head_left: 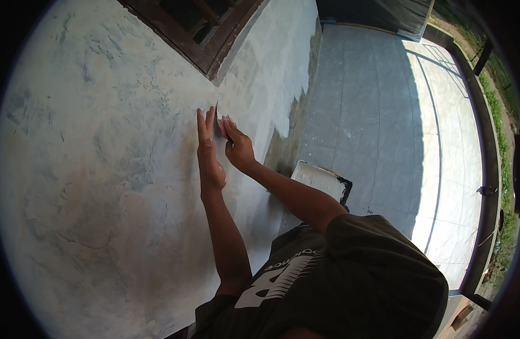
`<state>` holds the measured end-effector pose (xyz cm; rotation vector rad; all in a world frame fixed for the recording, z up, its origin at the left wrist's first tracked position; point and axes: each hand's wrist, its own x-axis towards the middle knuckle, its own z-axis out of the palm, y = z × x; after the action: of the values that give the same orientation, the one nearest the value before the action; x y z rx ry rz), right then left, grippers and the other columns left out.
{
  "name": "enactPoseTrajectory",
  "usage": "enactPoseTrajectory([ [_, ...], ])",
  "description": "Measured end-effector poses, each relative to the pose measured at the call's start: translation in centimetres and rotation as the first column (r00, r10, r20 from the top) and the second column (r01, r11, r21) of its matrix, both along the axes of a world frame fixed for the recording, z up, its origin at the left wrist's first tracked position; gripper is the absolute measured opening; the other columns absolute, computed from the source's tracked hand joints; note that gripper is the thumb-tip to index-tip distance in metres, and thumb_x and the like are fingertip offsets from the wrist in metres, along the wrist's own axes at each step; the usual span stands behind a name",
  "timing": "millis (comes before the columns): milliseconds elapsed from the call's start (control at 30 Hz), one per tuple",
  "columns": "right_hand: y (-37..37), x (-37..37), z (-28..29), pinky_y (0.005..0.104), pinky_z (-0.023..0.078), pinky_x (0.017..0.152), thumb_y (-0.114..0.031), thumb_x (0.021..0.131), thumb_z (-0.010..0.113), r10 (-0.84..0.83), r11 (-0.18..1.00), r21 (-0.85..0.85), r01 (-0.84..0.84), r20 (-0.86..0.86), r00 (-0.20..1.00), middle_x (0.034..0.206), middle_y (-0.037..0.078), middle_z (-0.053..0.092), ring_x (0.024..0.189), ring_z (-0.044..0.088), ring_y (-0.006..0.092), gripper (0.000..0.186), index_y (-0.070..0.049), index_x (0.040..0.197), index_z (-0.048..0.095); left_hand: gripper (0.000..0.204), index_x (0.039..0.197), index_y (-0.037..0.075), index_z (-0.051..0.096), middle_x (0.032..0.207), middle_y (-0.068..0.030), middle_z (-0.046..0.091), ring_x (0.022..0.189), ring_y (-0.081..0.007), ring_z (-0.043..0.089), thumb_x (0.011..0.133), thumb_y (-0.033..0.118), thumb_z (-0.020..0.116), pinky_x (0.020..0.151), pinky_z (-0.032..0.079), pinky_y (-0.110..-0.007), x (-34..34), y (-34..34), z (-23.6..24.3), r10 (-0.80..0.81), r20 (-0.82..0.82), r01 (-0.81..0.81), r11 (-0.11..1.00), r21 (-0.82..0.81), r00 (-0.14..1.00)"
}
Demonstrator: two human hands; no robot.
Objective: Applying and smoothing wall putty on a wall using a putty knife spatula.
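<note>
My right hand (pixel 240 148) is closed round a putty knife (pixel 217 117). Its thin dark blade stands nearly edge-on to the view, and a pinkish part shows at my fingers. Just left of the blade, my left hand (pixel 208 150) is held upright, its fingers stretched out and a whitish smear near the thumb. Whether the blade touches those fingers, I cannot tell. Both hands are in front of a patchy white and grey plastered wall (pixel 113 186), below the corner of a brown window frame (pixel 206 59).
A white tray (pixel 319 178) with a black-edged corner sits on the grey tiled floor (pixel 361 113) to my right. Dark sheeting (pixel 373 14) hangs at the far end. Beyond the sunlit tiles runs a low dark kerb (pixel 475 113) with grass outside.
</note>
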<state>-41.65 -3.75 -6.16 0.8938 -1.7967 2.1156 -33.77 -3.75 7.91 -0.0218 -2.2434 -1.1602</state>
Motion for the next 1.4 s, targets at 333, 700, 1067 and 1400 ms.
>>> enactPoseTrajectory([
  [333, 6.4, -2.4, -2.9, 0.0260, 0.049, 0.081, 0.007, 0.085, 0.055, 0.286, 0.957, -0.100, -0.271, 0.465, 0.838, 0.092, 0.005, 0.070, 0.087, 0.059, 0.0077, 0.026, 0.005, 0.107, 0.067, 0.070, 0.156, 0.006, 0.010, 0.156, -0.0195, 0.032, 0.147, -0.0343, 0.023, 0.099, 0.045, 0.021, 0.120, 0.008, -0.046, 0.8, 1.1, -0.7, -0.008, 0.001, 0.008, 1.000, 0.002, 1.000],
  [700, -0.4, -16.8, 0.0, 0.0369, 0.053, 0.084, 0.005, 0.084, 0.050, -0.121, 0.992, 0.008, 0.122, 0.226, 0.967, 0.105, 0.024, 0.068, 0.096, 0.068, 0.0366, 0.040, -0.005, 0.119, 0.067, 0.069, 0.157, 0.007, 0.009, 0.156, -0.0158, 0.034, 0.148, -0.0316, 0.023, 0.100, 0.044, 0.020, 0.120, 0.005, -0.046, 3.9, 2.6, -0.3, 0.105, 0.154, -0.108, 0.994, 0.009, 0.983],
  [1067, 0.9, -9.1, 0.7, 0.0345, 0.052, 0.068, 0.005, 0.085, 0.053, -0.013, 0.997, 0.083, 0.003, 0.126, 0.992, 0.097, 0.023, 0.068, 0.071, 0.066, 0.0346, 0.043, -0.009, 0.125, 0.065, 0.071, 0.157, 0.007, 0.008, 0.156, -0.0170, 0.033, 0.148, -0.0316, 0.023, 0.100, 0.047, 0.021, 0.120, 0.005, -0.046, 4.3, 0.9, -3.3, 0.088, 0.163, -0.096, 0.994, 0.046, 0.983],
  [1400, 4.1, -1.3, 0.1, 0.0350, 0.053, 0.082, 0.011, 0.083, 0.051, 0.230, 0.972, 0.023, -0.233, 0.081, 0.970, 0.114, 0.021, 0.067, 0.100, 0.067, 0.0363, 0.046, -0.003, 0.125, 0.062, 0.074, 0.157, 0.010, 0.009, 0.157, -0.0189, 0.030, 0.148, -0.0338, 0.021, 0.098, 0.053, 0.021, 0.120, 0.007, -0.050, 1.8, 1.9, -2.9, 0.006, 0.130, -0.012, 0.999, 0.043, 0.991],
])
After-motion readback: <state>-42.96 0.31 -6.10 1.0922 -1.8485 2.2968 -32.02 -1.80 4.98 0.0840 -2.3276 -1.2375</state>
